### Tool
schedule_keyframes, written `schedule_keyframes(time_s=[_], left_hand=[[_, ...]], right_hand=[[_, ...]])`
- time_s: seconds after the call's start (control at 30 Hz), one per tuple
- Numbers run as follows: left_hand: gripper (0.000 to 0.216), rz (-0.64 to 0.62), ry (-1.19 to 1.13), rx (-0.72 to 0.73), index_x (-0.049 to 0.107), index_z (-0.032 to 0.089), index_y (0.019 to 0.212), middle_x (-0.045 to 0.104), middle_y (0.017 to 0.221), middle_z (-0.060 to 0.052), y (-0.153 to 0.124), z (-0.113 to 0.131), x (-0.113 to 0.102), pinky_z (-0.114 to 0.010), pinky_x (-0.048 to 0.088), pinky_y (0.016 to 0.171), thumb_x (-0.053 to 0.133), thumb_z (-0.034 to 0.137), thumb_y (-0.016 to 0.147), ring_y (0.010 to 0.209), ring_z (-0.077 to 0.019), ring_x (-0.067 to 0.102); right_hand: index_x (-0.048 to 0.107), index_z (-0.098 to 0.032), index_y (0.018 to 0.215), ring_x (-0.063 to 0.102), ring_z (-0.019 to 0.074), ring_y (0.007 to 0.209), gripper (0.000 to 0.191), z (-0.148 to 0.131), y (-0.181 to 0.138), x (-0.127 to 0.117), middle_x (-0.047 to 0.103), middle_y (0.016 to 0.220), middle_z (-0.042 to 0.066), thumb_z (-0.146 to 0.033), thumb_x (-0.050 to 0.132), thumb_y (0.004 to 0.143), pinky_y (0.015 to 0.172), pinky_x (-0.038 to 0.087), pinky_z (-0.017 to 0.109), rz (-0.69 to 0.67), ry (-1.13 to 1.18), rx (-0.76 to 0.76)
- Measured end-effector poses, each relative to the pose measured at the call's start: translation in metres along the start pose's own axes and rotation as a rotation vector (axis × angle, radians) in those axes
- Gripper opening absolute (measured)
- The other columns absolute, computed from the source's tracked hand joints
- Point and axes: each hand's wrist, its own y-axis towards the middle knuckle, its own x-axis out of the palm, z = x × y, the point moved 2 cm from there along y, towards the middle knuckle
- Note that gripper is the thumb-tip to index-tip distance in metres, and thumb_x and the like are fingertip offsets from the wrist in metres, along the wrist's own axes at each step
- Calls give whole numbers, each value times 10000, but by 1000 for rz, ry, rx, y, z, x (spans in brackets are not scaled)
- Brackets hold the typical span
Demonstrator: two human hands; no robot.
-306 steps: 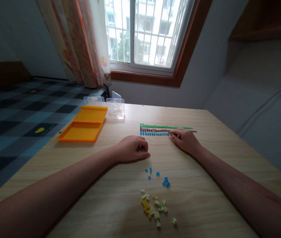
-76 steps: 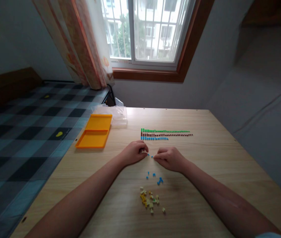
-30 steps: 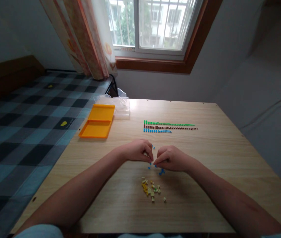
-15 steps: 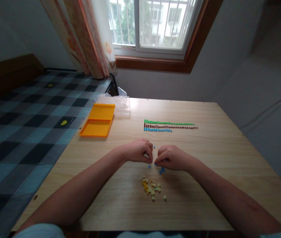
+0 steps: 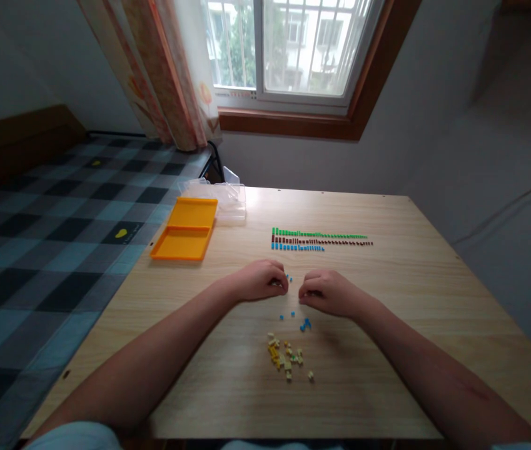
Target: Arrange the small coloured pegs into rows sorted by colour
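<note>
My left hand (image 5: 262, 280) hovers over the table with thumb and fingers curled together. Beside its fingertips are tiny blue building bricks (image 5: 291, 279). Across a small gap, my right hand (image 5: 329, 292) is also closed, its fingertips pinched. Whether either hand holds a brick is too small to make out. Just below the hands lie two loose blue pieces and a small blue cluster (image 5: 306, 324). Closer to me is a heap of yellow and cream bricks (image 5: 285, 359) with a bit of green. Beyond the hands run a green row (image 5: 312, 233), a brown row (image 5: 314, 241) and a shorter blue row (image 5: 297, 247).
An orange two-part tray (image 5: 183, 244) rests at the table's left side. Behind it are clear plastic boxes (image 5: 232, 203). The wooden table (image 5: 387, 262) borders a bed with a checked cover (image 5: 82, 231) on the left, and a window faces it.
Both hands have moved slightly away from me, towards the rows, and the right has shifted a little rightward. A blue piece that was at the right fingertips now lies uncovered on the table.
</note>
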Motion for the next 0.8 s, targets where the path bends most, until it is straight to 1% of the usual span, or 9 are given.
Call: schedule_keyframes(time_s=[0.13,0.3,0.4,0.5,0.6,0.67,0.73,0.8], left_hand=[[128,54,50,-28,754,210,877,650,801,-11,-1,-1,1,-213,433,701,645,173,821,743,-125,595],[125,138,110,-59,730,193,859,646,833,-24,-2,-2,2,-221,442,713,613,168,824,771,-134,601],[128,163,105,-78,726,189,873,641,856,-29,-3,-4,1,-227,446,720,607,173,830,765,-131,593],[128,194,39,-86,720,178,910,623,840,-23,-4,-6,-2,-227,431,677,641,194,811,717,-120,561],[112,217,-107,-105,707,151,882,599,777,-11,-5,-7,-7,-218,403,615,643,215,816,665,-107,523],[106,162,-200,-107,711,141,842,602,765,-11,-5,-5,-10,-214,397,599,653,225,815,659,-103,525],[94,44,-237,-77,733,151,819,614,770,-10,-5,-1,-10,-213,406,606,686,229,796,670,-103,540],[72,-72,-221,-22,759,177,812,614,753,-1,-4,5,-9,-216,415,625,720,229,781,674,-104,548]], right_hand=[[731,-204,837,593,137,710,75,4,-1,-2,672,772,20,-237,677,876,668,420,239,25,-25,30],[754,-225,877,605,139,721,130,4,-3,-6,677,782,24,-270,639,919,684,417,247,1,-70,12],[761,-231,877,608,139,711,151,4,-4,-9,679,769,26,-287,631,930,679,414,253,-14,-113,1],[759,-231,871,616,139,713,131,6,-4,-12,688,773,23,-287,650,916,681,419,250,-26,-116,3],[755,-224,854,624,135,722,119,8,-5,-11,696,790,22,-284,665,903,688,430,240,-32,-78,-1],[755,-224,850,623,127,712,115,10,-4,-8,698,790,18,-280,668,899,679,430,232,-20,-58,-1],[757,-227,851,617,123,698,113,12,-2,-3,699,780,13,-281,670,897,663,421,230,16,-69,13],[760,-230,853,617,126,699,118,12,1,1,704,773,13,-286,667,899,656,411,234,81,-114,47]])
